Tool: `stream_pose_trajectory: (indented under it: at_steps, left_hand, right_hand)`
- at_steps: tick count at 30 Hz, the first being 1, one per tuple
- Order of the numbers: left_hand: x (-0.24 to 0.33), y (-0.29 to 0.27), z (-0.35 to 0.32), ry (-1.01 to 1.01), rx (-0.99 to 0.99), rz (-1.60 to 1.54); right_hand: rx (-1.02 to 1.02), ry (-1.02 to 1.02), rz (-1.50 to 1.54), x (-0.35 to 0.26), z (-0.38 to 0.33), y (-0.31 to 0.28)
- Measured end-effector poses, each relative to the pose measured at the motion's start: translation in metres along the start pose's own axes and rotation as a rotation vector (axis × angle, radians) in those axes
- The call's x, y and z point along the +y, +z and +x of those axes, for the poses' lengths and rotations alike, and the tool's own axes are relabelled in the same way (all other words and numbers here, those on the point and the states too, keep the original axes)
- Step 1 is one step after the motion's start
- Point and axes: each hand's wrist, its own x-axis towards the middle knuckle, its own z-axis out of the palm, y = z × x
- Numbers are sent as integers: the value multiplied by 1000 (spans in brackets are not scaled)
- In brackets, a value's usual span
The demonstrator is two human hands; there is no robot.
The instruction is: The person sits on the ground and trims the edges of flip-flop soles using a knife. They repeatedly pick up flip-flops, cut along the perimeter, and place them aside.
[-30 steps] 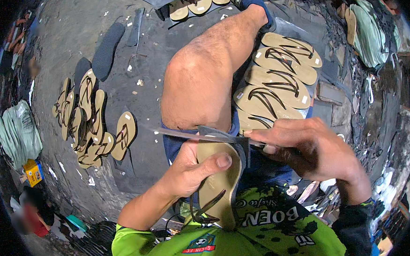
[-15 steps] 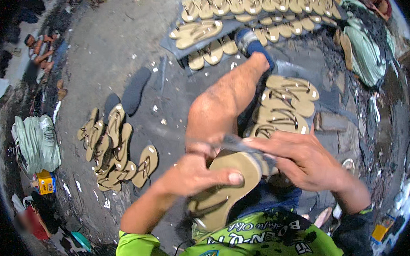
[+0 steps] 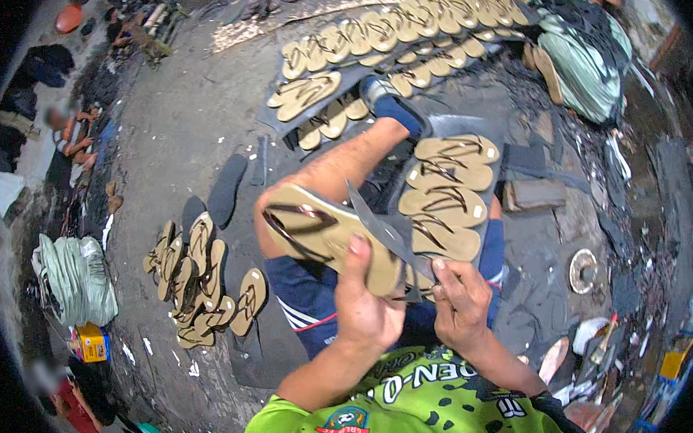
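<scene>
My left hand (image 3: pixel 365 303) grips a tan flip-flop (image 3: pixel 324 232) with dark straps, held level over my bare knee, toe end pointing left. My right hand (image 3: pixel 461 305) holds a long dark knife (image 3: pixel 383 230) whose blade lies across the sandal's right edge, tip pointing up and away. Both hands sit close together in front of my green shirt.
A stack of tan flip-flops (image 3: pixel 448 194) lies right of my leg. Another pile (image 3: pixel 199 277) lies on the ground to the left. Rows of sandals (image 3: pixel 383 39) line the far side. Green bundles (image 3: pixel 72 277) and another green bundle (image 3: pixel 582 51) flank the area. A person (image 3: pixel 71 130) sits far left.
The flip-flop has turned from pointing at me to lying sideways with its strap side up. The knife blade now rests along its right edge instead of across its top.
</scene>
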Motion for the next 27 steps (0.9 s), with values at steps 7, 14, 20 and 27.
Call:
stream_pose_trajectory:
  at_steps: [7,14,20,27]
  left_hand:
    - [-8,-7,3,-48,123,83]
    - [-9,-28,-9,-50,136,7]
    - [-7,-62,-25,-158,35,68]
    - [0,-90,-32,-226,69,136]
  right_hand:
    - [-106,53,-132,13,-31,-32]
    - [-392,215,62,-13,2,-46]
    - [-618,317,150,-26,25,-56]
    - [-640,294,178,-30,29,-36]
